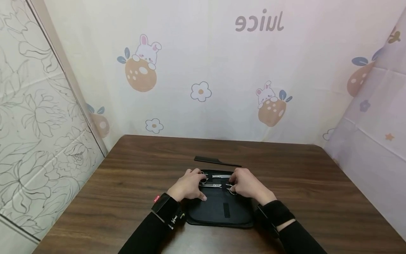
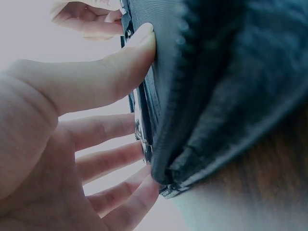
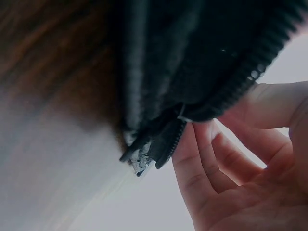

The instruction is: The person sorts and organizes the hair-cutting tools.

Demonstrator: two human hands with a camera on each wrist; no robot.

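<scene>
My right hand (image 1: 249, 184) is pinching the scissors (image 1: 232, 192) in the black case (image 1: 210, 211); my left hand (image 1: 188, 186), fingers spread, is resting on its edge. I'm apparently adjusting the scissors' seating, next needing the case steady. A comb (image 1: 210, 160) is lying beyond.

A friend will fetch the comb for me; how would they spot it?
On the brown table, find the open black case. Just beyond its far edge lies the comb, thin and black with a tapering tail. Unlike the silver tools, it lies outside the case.
</scene>
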